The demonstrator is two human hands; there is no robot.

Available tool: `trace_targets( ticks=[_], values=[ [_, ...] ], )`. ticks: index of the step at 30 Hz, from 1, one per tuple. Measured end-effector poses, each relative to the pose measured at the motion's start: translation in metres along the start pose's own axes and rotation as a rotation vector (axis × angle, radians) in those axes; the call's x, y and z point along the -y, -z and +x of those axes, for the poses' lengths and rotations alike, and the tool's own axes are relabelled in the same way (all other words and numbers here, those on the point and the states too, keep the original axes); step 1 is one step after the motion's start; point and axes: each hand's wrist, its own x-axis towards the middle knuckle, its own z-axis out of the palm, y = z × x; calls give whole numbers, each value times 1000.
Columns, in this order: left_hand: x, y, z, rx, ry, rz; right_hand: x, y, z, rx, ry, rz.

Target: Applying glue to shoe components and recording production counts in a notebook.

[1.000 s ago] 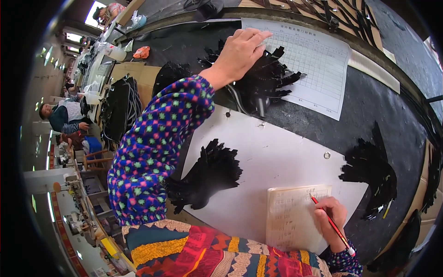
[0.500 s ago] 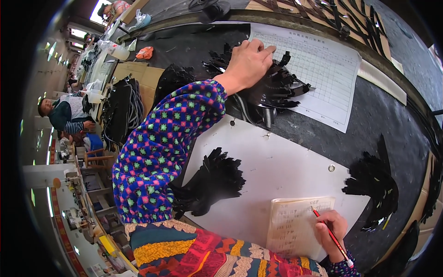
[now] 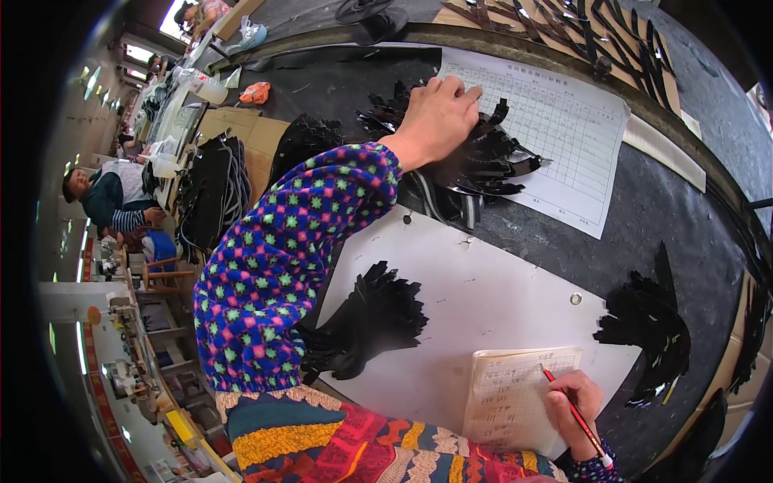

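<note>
My left hand (image 3: 439, 117) is at the far middle of the table, fingers curled down over a fanned bundle of glossy black strips (image 3: 495, 157); its fingertips are partly hidden. The bundle overlaps a printed grid sheet (image 3: 555, 121). At the lower right, my right hand (image 3: 576, 406) grips a red pencil (image 3: 581, 423), its point at the upper part of an open notebook (image 3: 519, 402) with handwritten figures. The notebook lies on a white board (image 3: 459, 298). Another fanned black bundle (image 3: 370, 314) rests on the board's left side, and a third bundle (image 3: 648, 326) overlaps its right edge.
More black pieces (image 3: 213, 189) are piled at the left by cardboard (image 3: 258, 141). A black spool (image 3: 370, 16) stands at the far edge, near a raised rail (image 3: 499, 40). Dark straps (image 3: 636, 48) lie beyond it. A person (image 3: 117, 193) sits at the left.
The whole view has shifted slightly. Both hands keep nearly the same places, and the pencil point stays on the notebook's upper part.
</note>
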Motion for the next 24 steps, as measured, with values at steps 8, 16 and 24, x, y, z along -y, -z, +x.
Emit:
trace_targets(
  ticks=[8, 16, 24],
  values=[
    [-2, 3, 1, 38, 21, -15, 1, -1, 2, -6, 17, -6],
    [-1, -2, -1, -44, -21, 3, 0, -1, 1, 4, 15, -5],
    [-2, -6, -2, -140, -28, 15, -2, -1, 1, 0, 30, -17]
  ],
)
